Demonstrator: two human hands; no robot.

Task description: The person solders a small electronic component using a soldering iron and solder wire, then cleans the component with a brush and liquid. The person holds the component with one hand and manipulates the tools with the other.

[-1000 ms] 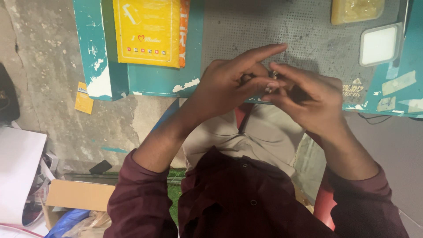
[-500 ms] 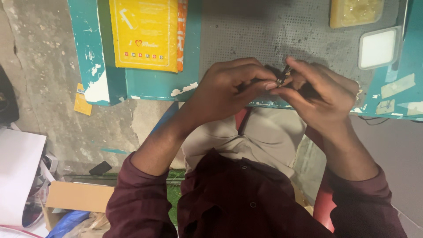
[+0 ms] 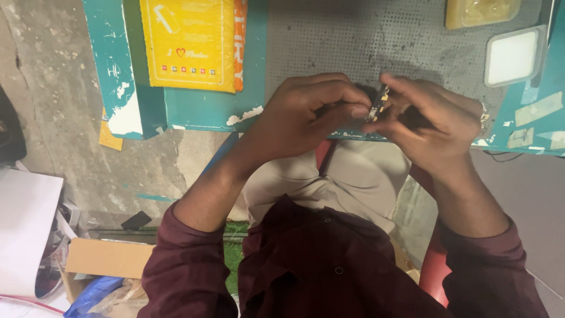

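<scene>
My left hand [image 3: 312, 115] and my right hand [image 3: 432, 126] meet over the near edge of a grey perforated mat [image 3: 376, 41] on a teal workbench [image 3: 200, 109]. Between the fingertips of both hands sits a small dark circuit board [image 3: 378, 103] with gold contacts, held on edge. My left thumb and forefinger pinch its left side. The fingers of my right hand curl around its right side and hide most of it.
A yellow padded envelope [image 3: 188, 44] lies at the bench's back left. A white square lid [image 3: 513, 56] and a yellow tray [image 3: 479, 12] sit at the back right. On the floor to the left are a cardboard box [image 3: 109, 259] and white paper [image 3: 26, 229].
Both hands have shifted slightly and curled tighter around the small board. The left fingers, stretched out a second ago, are now bent, and the board shows more clearly between the fingertips.
</scene>
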